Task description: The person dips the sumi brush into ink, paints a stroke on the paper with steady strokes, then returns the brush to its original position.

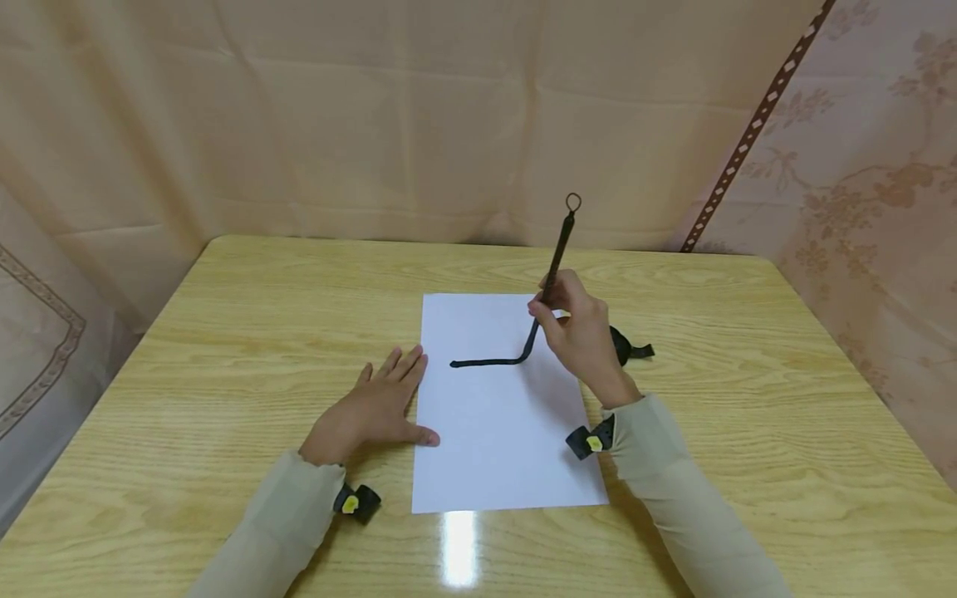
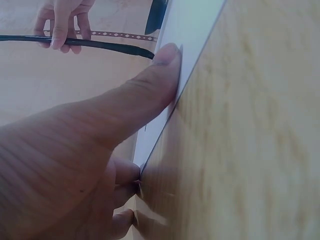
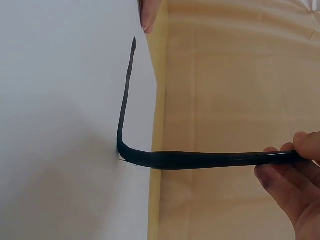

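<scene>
My right hand [image 1: 579, 332] pinches a dark ink brush [image 1: 557, 259] by its shaft, with a loop at the top end. The brush's bristles [image 3: 135, 156] bend against a white sheet of paper [image 1: 493, 448]. From the bent tip a black ink stroke [image 1: 482, 362] runs leftward across the sheet. My left hand [image 1: 377, 407] lies flat with fingers spread at the paper's left edge, the thumb resting on the sheet. In the left wrist view, that thumb [image 2: 150, 80] presses on the paper close to its edge.
A black object with a short tail [image 1: 635, 350] sits right of the paper, partly hidden behind my right hand. The wooden table [image 1: 224, 349] ends at a beige curtain [image 1: 374, 124] at the back. A patterned cloth [image 1: 875, 183] hangs on the right.
</scene>
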### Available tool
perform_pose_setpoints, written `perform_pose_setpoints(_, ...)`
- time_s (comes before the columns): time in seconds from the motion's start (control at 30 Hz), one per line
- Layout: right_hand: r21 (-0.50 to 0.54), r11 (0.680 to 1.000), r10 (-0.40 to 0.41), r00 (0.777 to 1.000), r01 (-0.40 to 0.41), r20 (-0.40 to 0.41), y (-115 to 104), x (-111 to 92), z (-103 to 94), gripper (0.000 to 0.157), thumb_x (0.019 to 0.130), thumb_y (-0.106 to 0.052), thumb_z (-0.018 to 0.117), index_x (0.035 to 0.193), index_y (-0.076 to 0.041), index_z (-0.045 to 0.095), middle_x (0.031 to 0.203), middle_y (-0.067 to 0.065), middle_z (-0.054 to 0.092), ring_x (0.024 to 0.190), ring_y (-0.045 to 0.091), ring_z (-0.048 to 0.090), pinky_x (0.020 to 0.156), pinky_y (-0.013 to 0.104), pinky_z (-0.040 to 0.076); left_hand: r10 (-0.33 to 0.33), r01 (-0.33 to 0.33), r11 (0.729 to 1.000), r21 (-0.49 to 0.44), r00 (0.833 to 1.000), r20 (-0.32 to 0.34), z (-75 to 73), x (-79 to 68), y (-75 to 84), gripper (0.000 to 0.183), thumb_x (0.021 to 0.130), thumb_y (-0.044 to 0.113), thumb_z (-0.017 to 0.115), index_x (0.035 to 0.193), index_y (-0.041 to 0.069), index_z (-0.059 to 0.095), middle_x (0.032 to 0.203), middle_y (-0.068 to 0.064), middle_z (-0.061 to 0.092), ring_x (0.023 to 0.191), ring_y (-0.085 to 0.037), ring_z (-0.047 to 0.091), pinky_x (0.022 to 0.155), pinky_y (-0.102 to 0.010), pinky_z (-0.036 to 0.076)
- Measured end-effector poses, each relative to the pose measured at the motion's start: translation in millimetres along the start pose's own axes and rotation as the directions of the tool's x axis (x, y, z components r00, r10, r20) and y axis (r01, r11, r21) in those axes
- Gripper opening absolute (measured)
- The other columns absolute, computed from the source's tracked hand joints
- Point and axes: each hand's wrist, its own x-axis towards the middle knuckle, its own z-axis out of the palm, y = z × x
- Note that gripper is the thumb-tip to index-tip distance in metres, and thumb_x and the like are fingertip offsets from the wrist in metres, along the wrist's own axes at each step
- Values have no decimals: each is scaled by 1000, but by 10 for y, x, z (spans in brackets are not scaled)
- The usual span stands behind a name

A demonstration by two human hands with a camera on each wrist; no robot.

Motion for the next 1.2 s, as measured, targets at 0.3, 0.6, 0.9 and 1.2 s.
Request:
perform_pose_setpoints(0.3, -13, 1000, 3, 1000, -3, -1, 5, 2, -13, 20, 82, -7, 63, 96, 0, 50, 83, 11, 64, 76, 20, 66, 56, 28, 53, 8, -8, 1000, -5, 1000, 0, -6, -12, -10, 110, 68, 60, 64, 144, 4, 6, 151, -9, -1, 136, -34, -4, 101, -62, 6)
perform_pose_setpoints(0.6, -22, 1000, 7, 1000, -7, 7, 23, -3, -35, 21, 83, -9, 62, 98, -1, 50, 85, 10, 63, 77, 20, 66, 57, 29, 53, 0, 0, 1000, 2, 1000, 8, -23, -8, -9, 111, 68, 60, 64, 144, 4, 5, 151, -9, -3, 136, -34, -5, 102, -62, 5)
perform_pose_setpoints(0.9, -33, 999, 17, 1000, -17, 0, 57, -15, -71, 21, 83, -9, 62, 99, -2, 51, 84, 9, 62, 76, 19, 65, 56, 28, 53, 4, -4, 1000, 0, 1000, 9, -9, -5, -12, 110, 68, 61, 63, 144, 4, 6, 151, -9, -2, 136, -34, -4, 101, -62, 6)
perform_pose_setpoints(1.2, -33, 999, 34, 999, -34, -4, 71, -10, -109, 24, 81, -7, 63, 100, -1, 51, 86, 12, 62, 76, 23, 65, 56, 30, 52, -4, 4, 1000, 0, 1000, 18, -10, -2, -8, 111, 68, 61, 63, 144, 5, 4, 151, -9, -3, 136, -33, -5, 102, -61, 5)
